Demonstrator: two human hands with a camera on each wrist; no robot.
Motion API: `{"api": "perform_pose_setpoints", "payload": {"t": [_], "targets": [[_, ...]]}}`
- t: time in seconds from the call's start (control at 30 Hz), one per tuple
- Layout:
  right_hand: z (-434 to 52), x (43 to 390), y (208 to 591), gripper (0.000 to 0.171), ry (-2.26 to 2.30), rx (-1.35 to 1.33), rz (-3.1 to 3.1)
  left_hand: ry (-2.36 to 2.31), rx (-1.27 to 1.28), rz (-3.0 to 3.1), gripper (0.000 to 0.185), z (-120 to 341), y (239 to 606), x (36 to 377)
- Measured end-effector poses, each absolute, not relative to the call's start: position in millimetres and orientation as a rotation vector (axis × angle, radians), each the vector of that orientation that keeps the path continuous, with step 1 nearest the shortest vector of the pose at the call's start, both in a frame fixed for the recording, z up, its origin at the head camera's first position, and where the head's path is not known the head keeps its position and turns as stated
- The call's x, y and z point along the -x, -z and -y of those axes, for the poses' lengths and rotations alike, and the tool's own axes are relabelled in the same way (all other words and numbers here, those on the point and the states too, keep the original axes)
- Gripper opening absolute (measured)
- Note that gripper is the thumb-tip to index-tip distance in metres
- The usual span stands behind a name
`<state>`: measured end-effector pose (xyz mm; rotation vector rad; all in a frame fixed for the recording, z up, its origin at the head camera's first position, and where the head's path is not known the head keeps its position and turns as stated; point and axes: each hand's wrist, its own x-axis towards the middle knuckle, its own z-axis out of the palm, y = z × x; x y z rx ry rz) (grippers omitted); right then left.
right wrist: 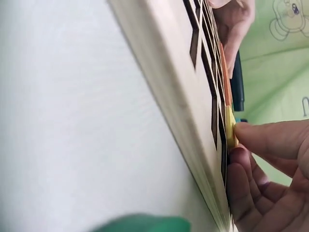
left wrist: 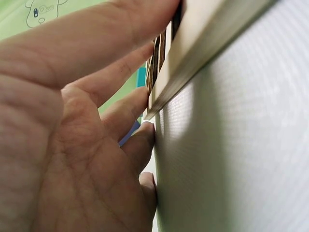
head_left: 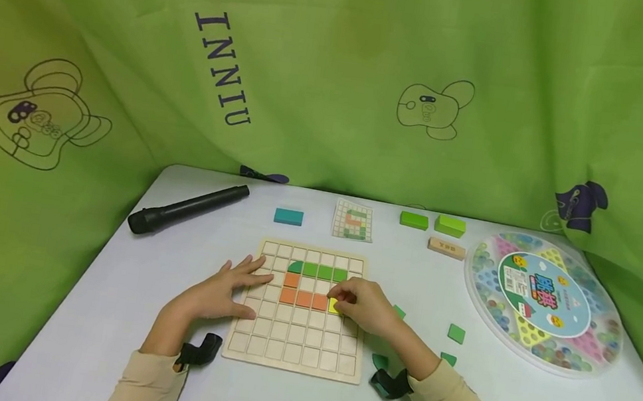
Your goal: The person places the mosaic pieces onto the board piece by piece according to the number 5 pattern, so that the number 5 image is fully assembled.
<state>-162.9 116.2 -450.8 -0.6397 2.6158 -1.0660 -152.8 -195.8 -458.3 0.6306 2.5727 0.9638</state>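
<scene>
A wooden grid board (head_left: 293,351) lies on the white table, holding a row of green tiles (head_left: 317,271) and several orange tiles (head_left: 297,291). My right hand (head_left: 361,304) pinches a yellow tile (head_left: 334,306) at the right end of the orange row; the right wrist view shows the yellow tile (right wrist: 230,129) under my fingertips (right wrist: 256,137). My left hand (head_left: 226,289) rests flat with straight fingers on the board's left side. In the left wrist view its fingers (left wrist: 123,113) press against the board edge (left wrist: 193,63).
A pattern card (head_left: 353,220), a teal block (head_left: 288,216), two green blocks (head_left: 432,223) and a wooden block (head_left: 446,247) lie behind the board. Loose green tiles (head_left: 456,333) sit to the right. A round marble game (head_left: 546,302) is far right, a black marker (head_left: 188,208) far left.
</scene>
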Motion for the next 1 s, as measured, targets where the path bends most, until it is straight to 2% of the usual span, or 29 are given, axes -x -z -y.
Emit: {"api": "perform_pose_setpoints", "payload": {"t": [0.17,0.43,0.63,1.0], "targets": [[-125.9,162.9,449.8,0.021,1.102,0.679,-2.589,-0.969,-0.616,-2.561,0.073,196.4,460.5,152.4],[-179.3,155.2,439.1,0.029,1.196,0.597,-2.659,-0.973,-0.640,-2.564,0.073,196.3,461.1,154.1],[-208.2,147.0,444.4,0.035,1.048,0.582,-2.712,-0.961,-0.637,-2.564,0.073,196.8,459.8,154.4],[-222.6,145.6,455.8,0.033,0.825,0.729,-2.801,-0.965,-0.651,-2.563,0.074,198.1,462.7,155.5]]}}
